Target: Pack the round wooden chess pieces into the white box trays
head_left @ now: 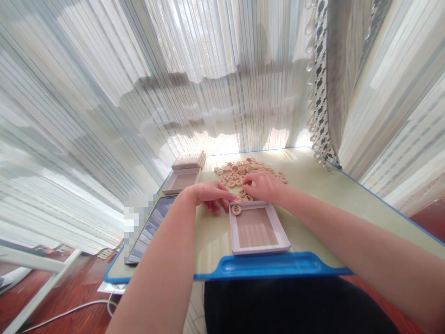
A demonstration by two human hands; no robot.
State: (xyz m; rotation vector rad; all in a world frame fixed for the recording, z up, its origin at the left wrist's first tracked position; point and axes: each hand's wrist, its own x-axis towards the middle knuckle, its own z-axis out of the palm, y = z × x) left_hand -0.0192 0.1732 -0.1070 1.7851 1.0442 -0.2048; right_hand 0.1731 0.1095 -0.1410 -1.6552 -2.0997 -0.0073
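Note:
Round wooden Chinese chess pieces with red and black characters lie heaped on the table. A shallow, open cardboard box stands close to me, with one piece in its far left corner. My left hand is beside that corner, its fingers apart and the index fingertip at the pieces just beyond the rim. My right hand reaches over the near edge of the heap. Its thumb and index finger are bent together at a Chinese chess piece, partly hidden by the fingertips.
A second open box part and a stacked box stand at the far left. A dark flat tablet-like thing lies at the left edge. The table has a raised blue rim; curtains hang behind it.

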